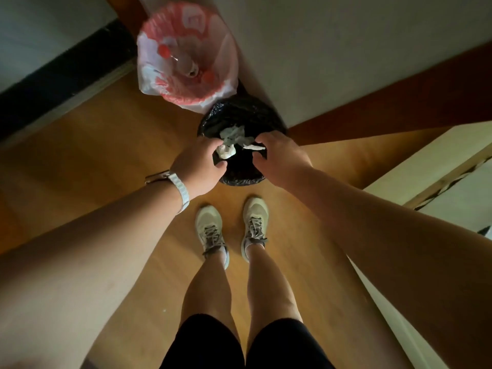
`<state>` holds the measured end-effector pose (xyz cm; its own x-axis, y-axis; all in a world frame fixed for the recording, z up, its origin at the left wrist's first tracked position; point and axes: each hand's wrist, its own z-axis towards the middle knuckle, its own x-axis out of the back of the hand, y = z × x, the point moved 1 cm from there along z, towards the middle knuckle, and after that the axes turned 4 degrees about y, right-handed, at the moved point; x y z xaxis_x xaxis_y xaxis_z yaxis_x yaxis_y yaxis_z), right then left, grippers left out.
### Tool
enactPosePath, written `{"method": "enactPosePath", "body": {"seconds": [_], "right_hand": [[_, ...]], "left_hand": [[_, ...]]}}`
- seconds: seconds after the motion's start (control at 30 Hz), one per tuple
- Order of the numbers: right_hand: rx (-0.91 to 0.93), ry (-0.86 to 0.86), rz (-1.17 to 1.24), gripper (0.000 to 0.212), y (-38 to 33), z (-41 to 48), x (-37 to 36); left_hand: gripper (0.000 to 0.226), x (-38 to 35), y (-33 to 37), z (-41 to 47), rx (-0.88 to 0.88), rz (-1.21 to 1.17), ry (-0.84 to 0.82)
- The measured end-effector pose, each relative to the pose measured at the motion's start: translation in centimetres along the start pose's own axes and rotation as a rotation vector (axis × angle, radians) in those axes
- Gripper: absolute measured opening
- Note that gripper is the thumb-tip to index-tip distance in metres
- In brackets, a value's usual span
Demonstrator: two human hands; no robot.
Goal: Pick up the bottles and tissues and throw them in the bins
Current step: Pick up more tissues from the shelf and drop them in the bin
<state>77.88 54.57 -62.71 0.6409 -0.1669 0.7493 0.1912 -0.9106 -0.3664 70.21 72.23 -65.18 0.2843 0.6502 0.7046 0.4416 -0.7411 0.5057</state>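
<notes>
Both hands hover over the black-bagged bin (241, 173) on the floor. My left hand (198, 166) is closed on a crumpled white tissue (225, 151) above the bin's left rim. My right hand (279, 158) pinches a flat white tissue (254, 147) at its fingertips over the bin's right side. More crumpled tissues (234, 134) lie inside the black bin. Behind it stands a bin with a red-and-white bag (226, 59), holding clear plastic bottles (183, 63) with red caps.
My two feet in light sneakers (231, 230) stand on the wooden floor just before the black bin. A white wall with a brown baseboard (399, 107) runs behind both bins. A light wooden furniture edge (426, 169) sits at the right.
</notes>
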Motion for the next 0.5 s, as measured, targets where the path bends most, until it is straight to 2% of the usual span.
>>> {"method": "enactPosePath", "body": {"seconds": [0.2,0.33,0.5], "right_hand": [[0.04,-0.005,-0.178,0.052,-0.2,-3.1,2.0],[0.085,0.028,-0.222,0.051,-1.5,-6.3,5.7],[0.113,0.056,-0.259,0.052,-4.0,-11.0,10.8]], "left_hand": [[0.046,2.9,1.2,-3.7,-0.146,0.174,0.126],[0.044,6.3,4.1,-6.9,-0.254,0.248,0.164],[0.045,10.7,8.3,-10.6,-0.308,0.293,0.2]]}}
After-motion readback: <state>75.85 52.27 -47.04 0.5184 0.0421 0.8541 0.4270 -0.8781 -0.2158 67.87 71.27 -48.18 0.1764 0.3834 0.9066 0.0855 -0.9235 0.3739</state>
